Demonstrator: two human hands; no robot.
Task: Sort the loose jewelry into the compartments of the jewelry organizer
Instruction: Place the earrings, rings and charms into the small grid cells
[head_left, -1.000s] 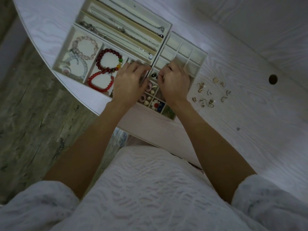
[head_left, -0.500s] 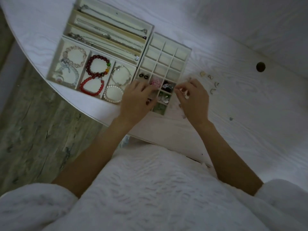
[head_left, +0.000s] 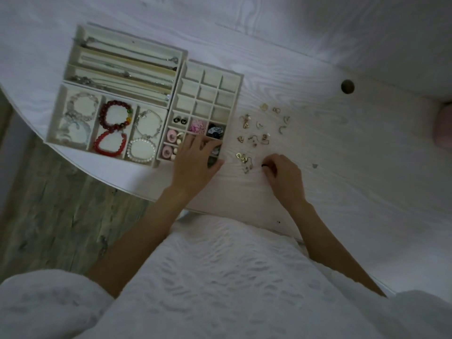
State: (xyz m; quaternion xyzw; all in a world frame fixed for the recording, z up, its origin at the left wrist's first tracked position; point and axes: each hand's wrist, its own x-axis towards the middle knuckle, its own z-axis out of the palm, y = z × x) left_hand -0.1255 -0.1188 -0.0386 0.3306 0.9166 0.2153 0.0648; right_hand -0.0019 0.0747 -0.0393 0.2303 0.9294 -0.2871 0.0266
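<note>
The cream jewelry organizer (head_left: 208, 69) lies on the white table. Its long slots hold necklaces (head_left: 127, 67), its left boxes hold bead bracelets (head_left: 115, 116), and its small grid (head_left: 210, 94) holds earrings in the near cells. My left hand (head_left: 195, 162) rests with spread fingers on the grid's near right cells. To the right, several small gold earrings (head_left: 259, 133) lie loose on the table. My right hand (head_left: 281, 172) sits just below them, fingers curled, pinching a small dark piece at its fingertips.
The white table (head_left: 342, 182) has a curved front edge, with grey wooden floor (head_left: 49, 216) at the left. A round cable hole (head_left: 347, 86) sits at the back right. A pink object (head_left: 444, 128) shows at the right edge.
My right hand has left the grid and moved right and down to the loose earrings. My left hand stayed on the grid's near cells. The view has shifted right.
</note>
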